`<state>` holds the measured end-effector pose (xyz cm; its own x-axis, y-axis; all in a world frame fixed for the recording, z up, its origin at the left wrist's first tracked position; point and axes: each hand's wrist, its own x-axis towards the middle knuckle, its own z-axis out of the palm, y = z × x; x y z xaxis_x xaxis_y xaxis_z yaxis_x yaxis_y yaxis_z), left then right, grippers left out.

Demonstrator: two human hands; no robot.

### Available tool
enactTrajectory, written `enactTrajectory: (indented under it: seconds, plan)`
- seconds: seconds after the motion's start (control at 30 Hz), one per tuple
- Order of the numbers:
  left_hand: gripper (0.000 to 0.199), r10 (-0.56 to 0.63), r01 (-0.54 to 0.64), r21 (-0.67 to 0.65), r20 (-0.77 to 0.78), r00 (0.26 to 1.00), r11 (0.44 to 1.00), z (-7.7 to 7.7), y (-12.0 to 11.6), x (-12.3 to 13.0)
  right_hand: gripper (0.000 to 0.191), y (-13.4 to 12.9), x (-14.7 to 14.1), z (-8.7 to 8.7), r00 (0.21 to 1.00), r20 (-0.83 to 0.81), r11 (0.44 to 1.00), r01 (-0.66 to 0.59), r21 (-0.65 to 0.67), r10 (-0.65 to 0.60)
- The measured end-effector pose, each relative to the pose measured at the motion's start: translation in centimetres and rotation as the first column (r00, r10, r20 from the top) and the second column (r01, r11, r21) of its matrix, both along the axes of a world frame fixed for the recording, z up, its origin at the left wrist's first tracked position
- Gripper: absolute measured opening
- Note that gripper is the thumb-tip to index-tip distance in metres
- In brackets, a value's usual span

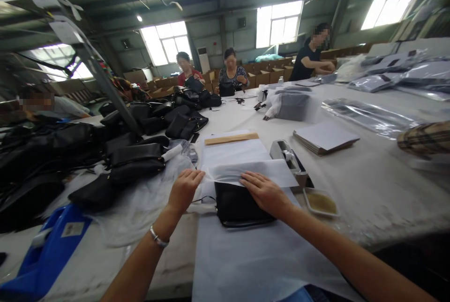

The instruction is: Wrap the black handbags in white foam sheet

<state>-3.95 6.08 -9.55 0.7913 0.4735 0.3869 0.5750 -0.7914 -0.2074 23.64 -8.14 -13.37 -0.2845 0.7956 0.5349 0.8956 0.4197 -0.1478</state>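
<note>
A black handbag lies on a large sheet of thin white wrapping paper in front of me. The paper's far part is folded over the bag's upper edge, and the near part runs down toward my lap. My left hand, with a silver bracelet at the wrist, pinches the left end of the folded strip. My right hand rests flat on the fold and the bag, fingers stretched out. A thin black strap shows at the bag's left side.
Black bags are heaped on the left, near a blue tape dispenser. On the right are a grey dispenser, a shallow dish, a stack of sheets and clear plastic bags. Several co-workers are around the table.
</note>
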Motion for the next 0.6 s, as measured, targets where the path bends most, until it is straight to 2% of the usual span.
enactTrajectory:
  seconds: [0.1,0.2,0.3,0.4,0.43,0.5,0.53,0.6]
  plan:
    - [0.034,-0.018,0.017,-0.041,-0.023,1.000,0.999,-0.6,-0.9,-1.2,0.041,-0.1,0.0,-0.3,1.000,0.029,0.999,-0.002,0.035,0.001]
    - [0.034,0.000,-0.005,-0.084,-0.058,0.998,0.996,-0.3,-2.3,-1.7,0.039,-0.2,0.2,-0.6,0.999,0.039,0.995,-0.017,0.101,0.013]
    - [0.034,0.138,-0.141,-0.050,-0.060,0.989,0.989,1.3,-3.8,-1.6,0.036,-0.3,0.5,-1.0,0.998,0.047,0.984,-0.037,0.173,0.030]
    - [0.039,0.251,-0.252,0.019,0.041,0.967,0.968,3.5,-5.3,-0.2,0.037,-0.3,0.7,-1.3,0.997,0.053,0.977,-0.058,0.204,0.048]
    - [0.041,0.232,-0.235,0.020,0.091,0.968,0.972,4.0,-5.9,0.7,0.037,-0.3,0.7,-1.4,0.997,0.050,0.976,-0.062,0.207,0.053]
    - [0.041,0.099,-0.095,-0.032,0.166,0.981,0.995,4.3,-6.7,3.1,0.037,-0.2,0.7,-1.4,0.997,0.040,0.977,-0.068,0.204,0.061]
    - [0.039,0.001,0.015,-0.086,0.181,0.984,0.996,4.0,-7.1,4.5,0.037,-0.2,0.7,-1.4,0.997,0.031,0.979,-0.071,0.193,0.066]
    - [0.039,-0.152,0.184,-0.216,0.156,0.976,0.959,2.4,-7.5,6.8,0.036,-0.5,0.7,-1.2,0.997,-0.004,0.987,-0.081,0.137,0.082]
